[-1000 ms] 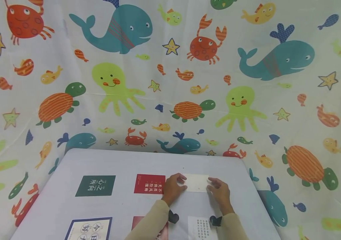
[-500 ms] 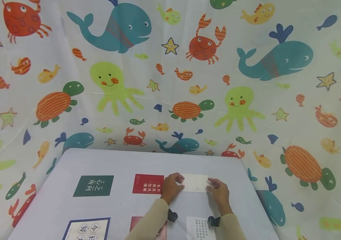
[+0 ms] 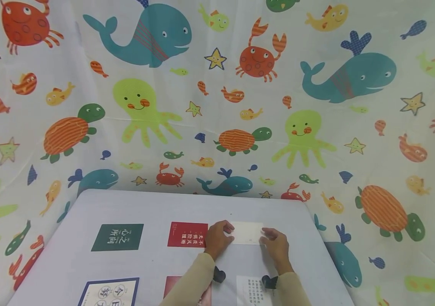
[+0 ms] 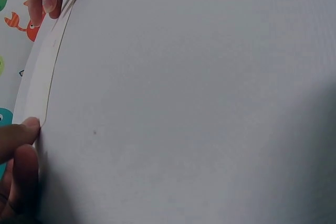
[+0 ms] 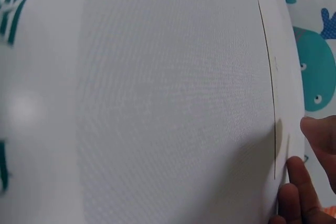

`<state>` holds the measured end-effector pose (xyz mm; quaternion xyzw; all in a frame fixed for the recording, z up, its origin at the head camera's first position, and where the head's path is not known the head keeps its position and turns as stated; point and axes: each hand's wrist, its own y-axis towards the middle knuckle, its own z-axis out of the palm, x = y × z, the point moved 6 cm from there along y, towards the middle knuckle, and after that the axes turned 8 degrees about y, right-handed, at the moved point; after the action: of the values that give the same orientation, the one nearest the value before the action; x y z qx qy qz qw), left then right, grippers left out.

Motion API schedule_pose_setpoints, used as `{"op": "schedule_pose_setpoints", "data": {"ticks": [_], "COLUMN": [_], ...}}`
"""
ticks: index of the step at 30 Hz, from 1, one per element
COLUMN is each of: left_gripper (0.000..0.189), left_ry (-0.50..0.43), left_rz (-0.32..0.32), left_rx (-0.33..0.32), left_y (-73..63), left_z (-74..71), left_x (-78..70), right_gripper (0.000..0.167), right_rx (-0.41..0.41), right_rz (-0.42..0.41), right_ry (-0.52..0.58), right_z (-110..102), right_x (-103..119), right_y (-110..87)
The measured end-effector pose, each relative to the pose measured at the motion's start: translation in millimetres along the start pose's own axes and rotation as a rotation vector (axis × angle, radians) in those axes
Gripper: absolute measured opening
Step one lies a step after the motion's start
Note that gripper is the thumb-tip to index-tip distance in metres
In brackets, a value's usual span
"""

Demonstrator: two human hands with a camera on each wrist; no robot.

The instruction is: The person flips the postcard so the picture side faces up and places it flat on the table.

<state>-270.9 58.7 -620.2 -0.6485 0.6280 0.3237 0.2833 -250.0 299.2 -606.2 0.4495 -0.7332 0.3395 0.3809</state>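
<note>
A cream card [image 3: 247, 233] lies on the white-covered table, between my two hands. My left hand [image 3: 217, 240] is at its left edge, with thumb and forefinger spread along that side. In the head view this hand overlaps the right end of a red card [image 3: 185, 234] with white writing. At the opposite short edge is my right hand [image 3: 277, 247], its thumb and forefinger apart and their tips right at the border. The left wrist view shows a fingertip [image 4: 32, 123] at a corner of the card. From the right wrist, the card [image 5: 281, 72] appears as a thin pale strip.
A green card [image 3: 118, 237] lies at the left of the table [image 3: 152, 208]. Nearer are a blue-bordered card [image 3: 112, 293], a pinkish-red card [image 3: 172, 284] partly under the left sleeve, and a white text card [image 3: 249, 293] by the right wrist. A sea-animal curtain [image 3: 202, 68] hangs behind.
The head view has shifted slightly, so everything appears a little further left. Both hands stay at the cream card's edges, and the other cards keep their places.
</note>
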Motion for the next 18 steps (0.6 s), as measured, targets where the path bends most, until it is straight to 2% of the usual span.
{"op": "schedule_pose_setpoints", "data": {"ticks": [9, 18], "left_gripper": [0.027, 0.026], "left_ry": [0.001, -0.003], "left_rz": [0.012, 0.017], "left_rx": [-0.02, -0.022], "left_y": [-0.1, -0.6], "left_z": [1.6, -0.2], "left_x": [3.7, 1.7], "right_gripper": [0.031, 0.03], "right_rx": [-0.006, -0.036], "right_rz": [0.029, 0.027], "right_ry": [0.013, 0.079], "right_z": [3.7, -0.2], "right_x": [0.1, 1.1], "right_y": [-2.0, 1.8]}}
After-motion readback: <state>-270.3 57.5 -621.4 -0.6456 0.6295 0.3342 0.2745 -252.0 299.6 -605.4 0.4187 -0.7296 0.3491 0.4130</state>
